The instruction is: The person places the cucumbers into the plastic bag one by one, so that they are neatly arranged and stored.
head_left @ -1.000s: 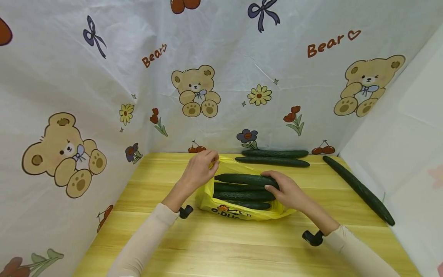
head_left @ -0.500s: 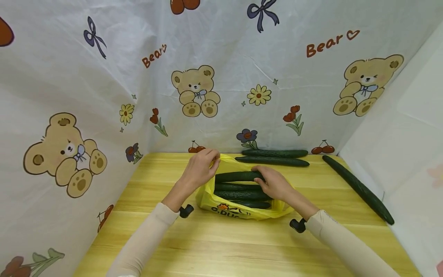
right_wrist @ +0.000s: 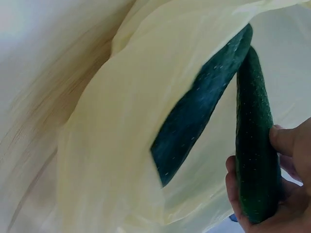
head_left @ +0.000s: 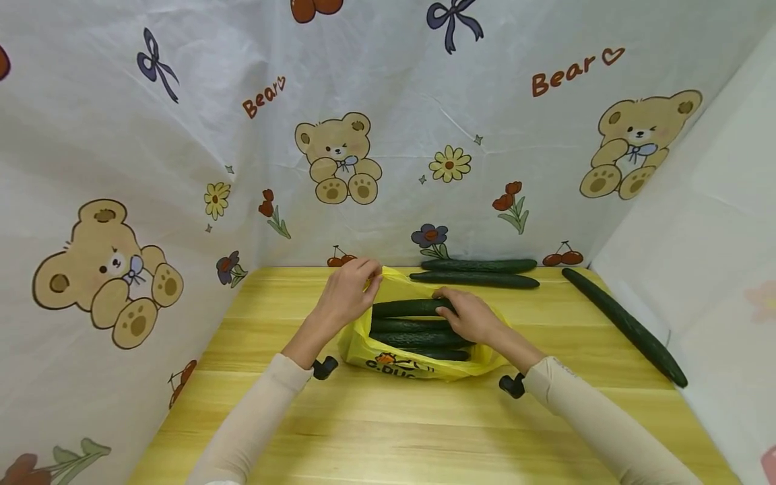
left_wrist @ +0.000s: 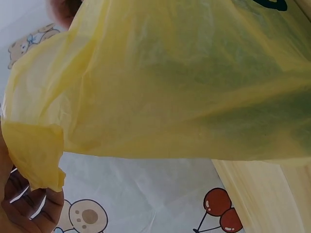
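Note:
A yellow plastic bag (head_left: 448, 370) with dark print lies open on the table, several cucumbers (head_left: 418, 339) inside it. My left hand (head_left: 344, 294) pinches the bag's rim at its back left; in the left wrist view a folded flap of the bag (left_wrist: 36, 153) lies against the fingers. Inside the mouth, my right hand (head_left: 475, 320) holds a cucumber (head_left: 403, 308) near its right end, above the others. The right wrist view shows thumb and fingers around this cucumber (right_wrist: 253, 141), beside another cucumber (right_wrist: 204, 107) partly covered by the bag's side. The lower cucumbers are partly hidden.
Two cucumbers (head_left: 475, 278) lie side by side behind the bag, along the back wall. A third loose cucumber (head_left: 627, 327) lies slanted at the table's right edge. White bear-print sheeting (head_left: 400, 202) walls in the wooden table (head_left: 388, 438).
My right hand has moved left into the bag with the cucumber, which now sits further left. The left hand keeps its hold on the rim. The head view has shifted slightly.

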Motion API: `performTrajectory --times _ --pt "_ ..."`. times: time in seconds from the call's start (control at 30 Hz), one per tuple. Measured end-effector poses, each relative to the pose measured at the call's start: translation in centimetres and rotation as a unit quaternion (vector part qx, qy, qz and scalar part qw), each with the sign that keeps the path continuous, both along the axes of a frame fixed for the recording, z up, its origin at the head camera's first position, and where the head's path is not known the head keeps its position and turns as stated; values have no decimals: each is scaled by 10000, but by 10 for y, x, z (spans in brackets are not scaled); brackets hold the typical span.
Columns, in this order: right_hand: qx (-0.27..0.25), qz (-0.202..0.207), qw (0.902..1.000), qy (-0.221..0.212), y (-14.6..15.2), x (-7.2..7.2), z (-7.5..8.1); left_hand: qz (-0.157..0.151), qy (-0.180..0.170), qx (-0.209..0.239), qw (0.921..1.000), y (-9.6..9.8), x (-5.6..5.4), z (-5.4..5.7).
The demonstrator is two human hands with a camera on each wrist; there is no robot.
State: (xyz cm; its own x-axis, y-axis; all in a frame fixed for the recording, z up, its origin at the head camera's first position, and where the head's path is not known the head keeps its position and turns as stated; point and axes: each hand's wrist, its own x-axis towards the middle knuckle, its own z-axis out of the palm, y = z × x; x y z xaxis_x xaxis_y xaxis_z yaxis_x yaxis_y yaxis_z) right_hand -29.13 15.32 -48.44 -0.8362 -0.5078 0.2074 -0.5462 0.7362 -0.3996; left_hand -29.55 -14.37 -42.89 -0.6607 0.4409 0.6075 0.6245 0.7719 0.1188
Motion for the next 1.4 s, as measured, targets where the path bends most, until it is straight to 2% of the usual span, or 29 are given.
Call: performTrajectory --times 0.2,0.37,0.6,0.87,1.03,1.13,1.4 --pt "239 -170 9992 -260 10 -3 0 20 -76 -139 9999 1 0 1" --pt "82 -248 9983 -522 23 1 6 33 -99 -210 9997 3 -1 -2" --pt "-456 -375 9980 -238 57 2 24 128 -263 -228 9993 0 -2 0" --pt "-497 -553 9972 -27 92 3 34 126 -303 -156 9993 -1 -1 -1" --pt "-608 -792 9944 -332 121 4 34 172 -321 -152 9992 -2 0 -3" --pt "-556 -992 9928 -373 143 7 33 229 -348 -134 9990 -3 1 -4" --pt "-423 -1441 9887 -28 209 29 24 212 -415 -122 9988 -3 0 -8"
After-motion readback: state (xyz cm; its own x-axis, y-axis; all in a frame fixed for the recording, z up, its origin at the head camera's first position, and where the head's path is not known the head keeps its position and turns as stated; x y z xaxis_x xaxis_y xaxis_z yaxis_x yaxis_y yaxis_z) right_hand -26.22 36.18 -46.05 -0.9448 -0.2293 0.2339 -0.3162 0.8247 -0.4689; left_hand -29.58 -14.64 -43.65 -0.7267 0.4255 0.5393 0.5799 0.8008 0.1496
